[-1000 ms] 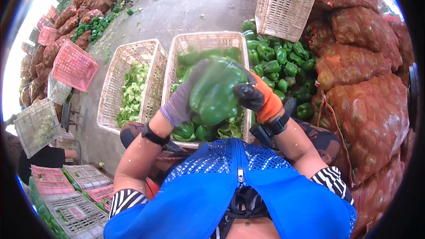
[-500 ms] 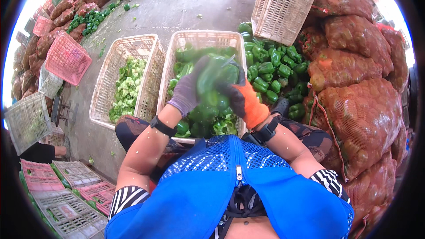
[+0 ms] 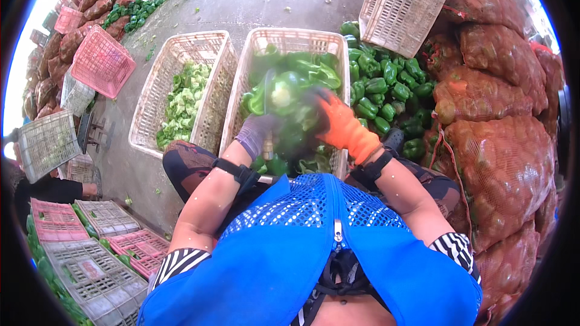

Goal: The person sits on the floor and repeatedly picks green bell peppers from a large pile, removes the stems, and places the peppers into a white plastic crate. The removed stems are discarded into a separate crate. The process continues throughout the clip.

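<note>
My left hand [image 3: 257, 133], in a purple-grey glove, is closed over the near left part of the middle crate [image 3: 296, 35]. It grips what looks like a knife; a tan handle [image 3: 268, 147] shows below the fingers and a thin blade-like edge rises above. My right hand [image 3: 341, 124], in an orange glove with dark fingers, is closed around a green bell pepper [image 3: 293, 87], whose whitish core faces up. Motion smears the right fingertips and the pepper. Under both hands, the crate holds green peppers, some cut open.
Left of it stands a crate [image 3: 138, 122] with pale green pepper cores. Whole green peppers [image 3: 377, 84] lie in a heap to the right, beside a tilted crate [image 3: 405, 9]. Full red mesh sacks [image 3: 492, 169] are stacked along the right. Pink and grey crates [image 3: 96, 278] stand at lower left.
Both hands have moved slightly apart, with the pepper now turned so its pale core shows. The tan handle has come into sight. The whole view has shifted slightly.
</note>
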A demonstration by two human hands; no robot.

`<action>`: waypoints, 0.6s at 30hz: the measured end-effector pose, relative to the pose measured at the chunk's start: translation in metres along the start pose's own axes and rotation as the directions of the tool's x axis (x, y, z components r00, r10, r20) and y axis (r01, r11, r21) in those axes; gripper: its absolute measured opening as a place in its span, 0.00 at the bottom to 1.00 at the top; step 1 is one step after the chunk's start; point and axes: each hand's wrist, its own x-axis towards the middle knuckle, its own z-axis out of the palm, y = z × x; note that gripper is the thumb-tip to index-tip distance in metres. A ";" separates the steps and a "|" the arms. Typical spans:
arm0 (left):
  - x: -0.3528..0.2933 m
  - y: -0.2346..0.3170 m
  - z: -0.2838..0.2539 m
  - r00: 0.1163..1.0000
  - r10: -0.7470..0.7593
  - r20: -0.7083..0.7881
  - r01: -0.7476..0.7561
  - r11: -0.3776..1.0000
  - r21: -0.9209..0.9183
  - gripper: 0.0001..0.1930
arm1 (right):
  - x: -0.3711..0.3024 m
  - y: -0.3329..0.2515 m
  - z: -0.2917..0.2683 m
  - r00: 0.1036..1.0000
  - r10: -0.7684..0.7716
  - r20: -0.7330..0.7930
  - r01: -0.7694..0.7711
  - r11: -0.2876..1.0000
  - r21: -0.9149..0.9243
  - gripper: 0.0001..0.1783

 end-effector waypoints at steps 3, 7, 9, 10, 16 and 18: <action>-0.012 0.016 0.002 0.995 0.007 -0.095 -0.016 0.995 -0.097 0.06 | 0.011 -0.009 -0.009 0.983 0.113 -0.146 -0.026 0.866 0.499 0.42; -0.039 0.048 0.015 0.996 0.067 -0.057 -0.058 0.989 0.137 0.07 | 0.019 -0.016 -0.009 0.993 0.116 0.014 -0.063 0.435 0.898 0.36; -0.043 0.061 0.024 0.998 0.070 -0.007 -0.069 0.995 0.070 0.10 | 0.018 -0.016 -0.003 1.000 -0.013 0.013 -0.004 0.537 0.844 0.30; -0.042 0.066 0.026 0.998 0.066 -0.015 -0.066 0.997 0.027 0.10 | 0.017 -0.016 0.003 0.999 0.009 0.039 -0.040 0.373 0.927 0.29; -0.025 0.066 0.030 0.650 0.673 -0.353 -0.255 0.630 0.733 0.24 | 0.000 -0.017 0.022 0.910 0.071 -0.408 0.235 0.721 0.651 0.26; -0.021 0.065 0.030 0.697 0.717 -0.004 -0.482 0.473 0.737 0.26 | -0.003 -0.020 0.027 0.923 0.214 -0.318 0.082 0.700 0.709 0.28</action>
